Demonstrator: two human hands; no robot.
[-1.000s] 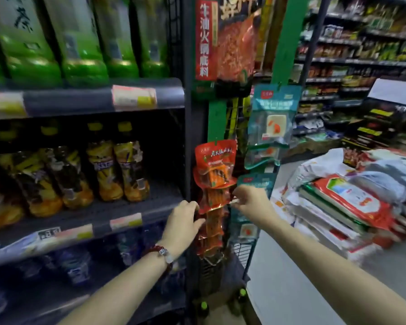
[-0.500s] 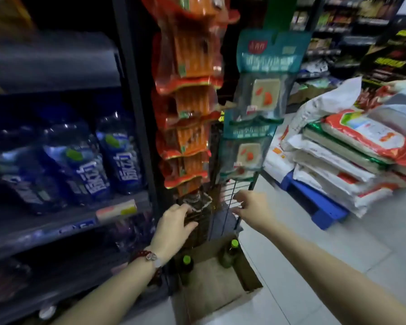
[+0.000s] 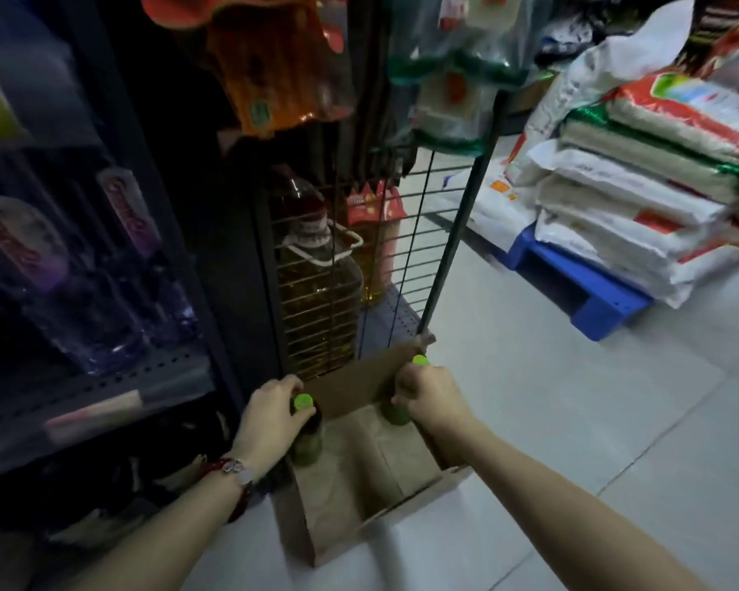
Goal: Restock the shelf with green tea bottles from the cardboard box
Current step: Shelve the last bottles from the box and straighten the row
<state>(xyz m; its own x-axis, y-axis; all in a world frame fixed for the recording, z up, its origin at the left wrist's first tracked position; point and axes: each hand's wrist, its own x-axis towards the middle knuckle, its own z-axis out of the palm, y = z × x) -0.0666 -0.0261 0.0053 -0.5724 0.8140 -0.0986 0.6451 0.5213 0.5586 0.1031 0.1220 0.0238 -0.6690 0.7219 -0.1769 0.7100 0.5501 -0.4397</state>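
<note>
Apparently each hand's grip, left hand (image 3: 274, 409) and right hand (image 3: 429, 394), clasps a boxed bottle's neck.

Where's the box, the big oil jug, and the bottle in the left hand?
cardboard box (image 3: 350, 475): head view, bare inside floor.
oil jug (image 3: 316, 292): head view, body behind wire grid.
left bottle (image 3: 304, 401): head view, green cap.

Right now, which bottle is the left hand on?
Find the open cardboard box on the floor by the dark shelving. The bottle stands in its left rear corner, under the left hand; the other bottle stands at the right.
</note>
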